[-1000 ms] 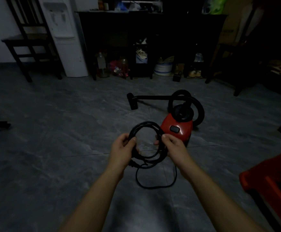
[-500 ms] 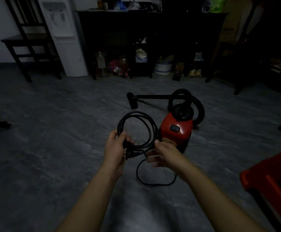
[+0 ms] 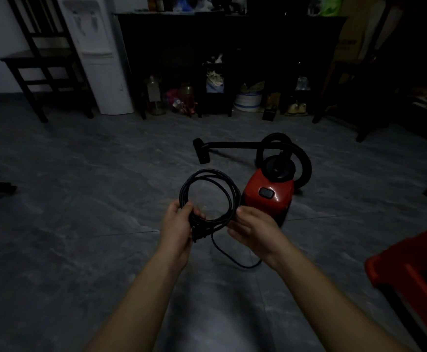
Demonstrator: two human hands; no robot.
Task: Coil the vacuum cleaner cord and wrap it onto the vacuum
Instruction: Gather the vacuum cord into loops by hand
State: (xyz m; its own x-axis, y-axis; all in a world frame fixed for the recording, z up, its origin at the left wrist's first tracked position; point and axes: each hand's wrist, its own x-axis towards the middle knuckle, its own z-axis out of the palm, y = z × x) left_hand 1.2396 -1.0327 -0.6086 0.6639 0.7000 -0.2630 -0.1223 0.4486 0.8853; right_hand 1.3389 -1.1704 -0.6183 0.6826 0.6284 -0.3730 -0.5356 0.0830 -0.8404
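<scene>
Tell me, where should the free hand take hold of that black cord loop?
Probably the right side of the coiled cord, opposite the left hand, coming in from the right. The strands run bunched together there, so one grip catches them all, and the open right hand is beside it.

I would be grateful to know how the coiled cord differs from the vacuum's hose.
The cord is thin, while the hose is much thicker. The cord is wound in several strands; the hose shows fewer loops. The cord is held in the air, gripped by the left hand, whereas the hose sits behind the red vacuum down at the floor. Both are black and curved into rings.
</scene>
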